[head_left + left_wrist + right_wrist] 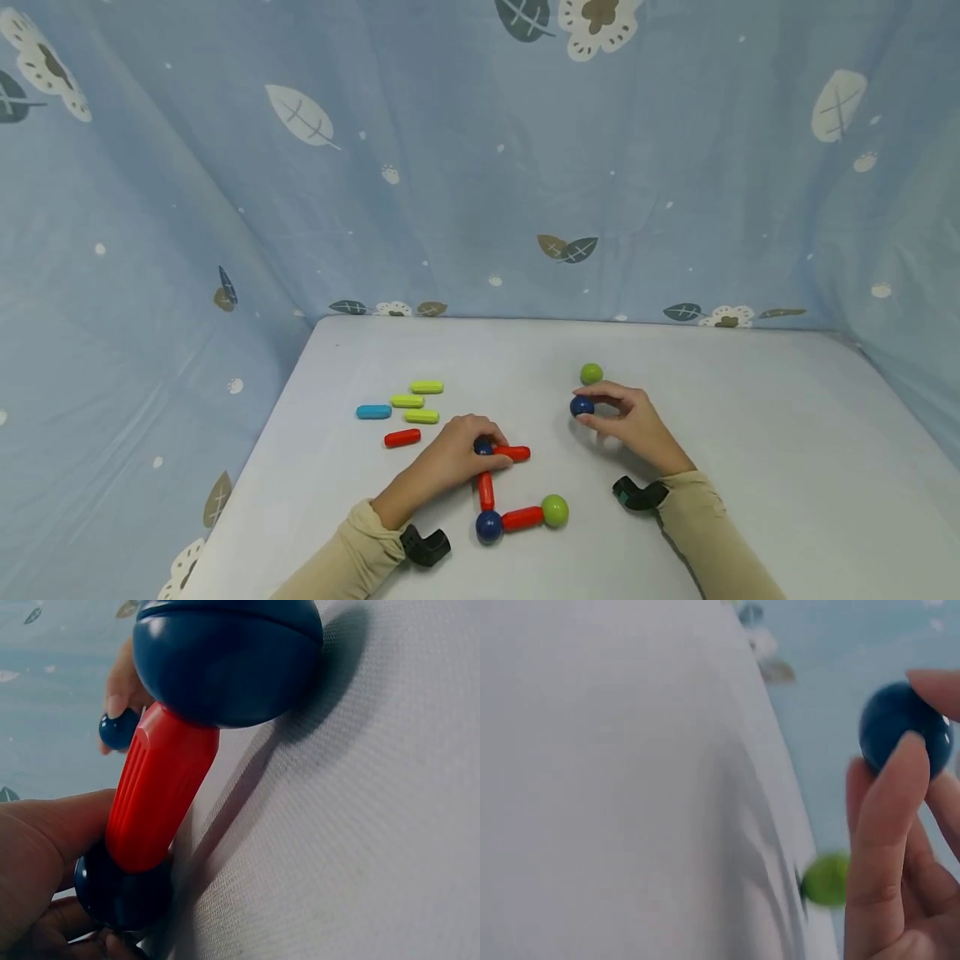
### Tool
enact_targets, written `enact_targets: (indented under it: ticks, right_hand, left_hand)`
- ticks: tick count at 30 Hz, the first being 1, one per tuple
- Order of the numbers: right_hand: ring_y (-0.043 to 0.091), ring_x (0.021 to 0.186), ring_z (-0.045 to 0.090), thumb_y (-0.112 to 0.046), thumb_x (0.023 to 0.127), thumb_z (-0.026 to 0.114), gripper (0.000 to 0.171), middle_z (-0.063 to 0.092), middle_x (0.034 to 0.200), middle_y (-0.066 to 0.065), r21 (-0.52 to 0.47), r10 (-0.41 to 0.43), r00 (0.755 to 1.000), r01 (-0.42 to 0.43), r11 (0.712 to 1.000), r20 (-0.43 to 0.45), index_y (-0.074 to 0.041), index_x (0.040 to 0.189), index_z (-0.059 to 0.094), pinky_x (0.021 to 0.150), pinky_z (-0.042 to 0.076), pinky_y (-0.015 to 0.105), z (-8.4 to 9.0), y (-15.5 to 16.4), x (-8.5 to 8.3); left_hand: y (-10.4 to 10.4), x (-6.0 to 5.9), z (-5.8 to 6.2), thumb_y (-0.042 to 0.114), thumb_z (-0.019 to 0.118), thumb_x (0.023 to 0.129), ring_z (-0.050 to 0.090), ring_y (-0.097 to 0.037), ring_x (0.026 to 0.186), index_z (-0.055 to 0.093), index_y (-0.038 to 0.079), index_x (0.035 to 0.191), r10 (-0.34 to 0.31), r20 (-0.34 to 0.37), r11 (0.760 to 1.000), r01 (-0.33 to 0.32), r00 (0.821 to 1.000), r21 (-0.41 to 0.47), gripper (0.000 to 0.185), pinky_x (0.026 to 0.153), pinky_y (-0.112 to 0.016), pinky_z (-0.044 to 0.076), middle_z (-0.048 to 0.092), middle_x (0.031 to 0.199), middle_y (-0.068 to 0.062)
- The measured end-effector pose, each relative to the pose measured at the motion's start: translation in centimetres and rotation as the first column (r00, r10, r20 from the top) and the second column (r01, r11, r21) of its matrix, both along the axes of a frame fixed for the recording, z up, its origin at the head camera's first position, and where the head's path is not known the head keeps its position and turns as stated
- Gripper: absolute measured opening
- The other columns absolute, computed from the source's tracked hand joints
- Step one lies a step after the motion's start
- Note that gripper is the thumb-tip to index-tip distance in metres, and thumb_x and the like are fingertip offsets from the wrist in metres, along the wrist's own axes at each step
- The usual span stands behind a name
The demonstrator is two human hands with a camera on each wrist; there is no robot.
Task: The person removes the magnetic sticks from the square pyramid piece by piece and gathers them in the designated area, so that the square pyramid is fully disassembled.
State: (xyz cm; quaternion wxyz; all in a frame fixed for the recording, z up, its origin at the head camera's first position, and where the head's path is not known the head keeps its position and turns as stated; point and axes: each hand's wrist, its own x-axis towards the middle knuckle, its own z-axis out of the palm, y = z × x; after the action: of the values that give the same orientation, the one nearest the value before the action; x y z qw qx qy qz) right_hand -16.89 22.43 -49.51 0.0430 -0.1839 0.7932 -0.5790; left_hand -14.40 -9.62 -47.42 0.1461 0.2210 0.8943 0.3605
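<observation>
My left hand (pixel 459 450) grips the dark blue ball (pixel 483 447) at the upper corner of a joined shape of rods and balls. From that ball one red rod (pixel 514 453) points right and another red rod (pixel 486 492) runs down to a second blue ball (pixel 489 526). A third red rod (pixel 522 518) links this lower ball to a green ball (pixel 555 510). Between thumb and fingers my right hand (pixel 633 423) pinches a loose blue ball (pixel 900 724), held above the table in the right wrist view. Just behind that hand lies another green ball (pixel 592 373).
Left of the joined shape lie several yellow-green rods (pixel 407 402), a light blue rod (pixel 374 412) and a single red rod (pixel 402 438). The white table (pixel 787 433) is bordered at the back and left by a patterned blue cloth (pixel 465 183).
</observation>
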Motion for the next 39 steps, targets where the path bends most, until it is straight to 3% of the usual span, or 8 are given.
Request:
enact_targets:
  ticks: [6,10,16,23,28,32,35,39]
  right_hand:
    - [-0.004,0.105,0.065,-0.021,0.093,0.079,0.045,0.067,0.117,-0.011,-0.011,-0.26,0.964,0.261,0.965,0.049,-0.002,0.13,0.064,0.07,0.061,0.026,-0.7,3.0,-1.5]
    - [-0.006,0.104,0.064,-0.028,0.092,0.08,0.048,0.067,0.123,-0.003,0.032,-0.345,0.936,0.344,0.938,0.063,-0.004,0.13,0.066,0.074,0.06,0.023,-1.1,3.6,-1.8]
    - [-0.01,0.107,0.06,-0.029,0.093,0.079,0.048,0.063,0.137,0.017,0.072,-0.348,0.936,0.344,0.936,0.047,-0.005,0.133,0.066,0.077,0.06,0.022,-1.4,3.7,-1.7]
    - [-0.013,0.111,0.054,-0.029,0.095,0.077,0.047,0.063,0.138,0.017,0.128,-0.349,0.937,0.347,0.929,-0.004,-0.006,0.134,0.066,0.079,0.059,0.019,-1.7,3.7,-1.8]
    - [-0.014,0.113,0.05,-0.031,0.094,0.078,0.046,0.066,0.136,0.013,0.188,-0.353,0.934,0.356,0.916,-0.048,-0.01,0.134,0.067,0.113,0.046,0.044,-1.7,3.5,-2.0]
    - [-0.01,0.115,0.051,-0.029,0.093,0.079,0.047,0.066,0.137,0.015,0.172,-0.348,0.936,0.35,0.921,-0.044,-0.008,0.133,0.067,0.118,0.033,0.061,-1.7,3.4,-2.1]
    - [-0.009,0.117,0.051,-0.03,0.093,0.078,0.048,0.065,0.137,0.014,0.19,-0.349,0.936,0.352,0.917,-0.047,-0.009,0.135,0.066,0.117,0.038,0.054,-1.6,3.4,-2.2]
    - [-0.01,0.116,0.051,-0.03,0.095,0.077,0.047,0.065,0.137,0.013,0.193,-0.351,0.935,0.355,0.915,-0.059,-0.01,0.135,0.065,0.099,0.053,0.025,-1.4,3.5,-2.3]
  left_hand:
    - [0.1,0.2,-0.1,0.035,0.082,0.088,0.058,-0.008,0.093,0.078,0.021,0.102,-0.003,0.011,1.0,0.002,1.0,0.008,0.02,0.087,-0.03,0.048,0.072,0.097,0.011]
    - [0.2,0.3,-0.2,0.035,0.082,0.088,0.057,-0.007,0.092,0.078,0.021,0.102,-0.005,0.016,1.0,0.005,1.0,0.006,0.02,0.085,-0.028,0.048,0.071,0.095,0.012]
    - [0.3,0.3,-0.2,0.035,0.082,0.088,0.055,-0.007,0.09,0.077,0.021,0.102,0.0,0.029,1.0,0.0,1.0,-0.002,0.02,0.081,-0.026,0.045,0.068,0.091,0.014]
    - [0.1,0.3,-0.2,0.035,0.082,0.089,0.056,-0.007,0.091,0.077,0.022,0.101,-0.005,0.009,1.0,0.005,1.0,-0.004,0.018,0.084,-0.027,0.047,0.069,0.093,0.014]
    - [0.1,0.2,-0.1,0.035,0.081,0.089,0.056,-0.007,0.09,0.077,0.022,0.101,-0.003,0.014,1.0,0.003,1.0,0.001,0.018,0.083,-0.027,0.047,0.069,0.092,0.014]
    - [0.0,0.2,-0.1,0.035,0.082,0.089,0.056,-0.007,0.09,0.078,0.021,0.101,-0.005,0.015,1.0,0.005,1.0,0.007,0.018,0.083,-0.027,0.047,0.069,0.093,0.013]
    - [0.0,0.1,-0.1,0.035,0.082,0.089,0.056,-0.007,0.09,0.078,0.021,0.101,-0.006,0.018,1.0,0.005,1.0,0.008,0.018,0.083,-0.027,0.048,0.069,0.093,0.013]
    - [0.1,-0.1,0.0,0.035,0.081,0.089,0.056,-0.008,0.091,0.077,0.022,0.102,-0.003,0.02,1.0,0.003,1.0,0.01,0.019,0.083,-0.027,0.048,0.069,0.094,0.013]
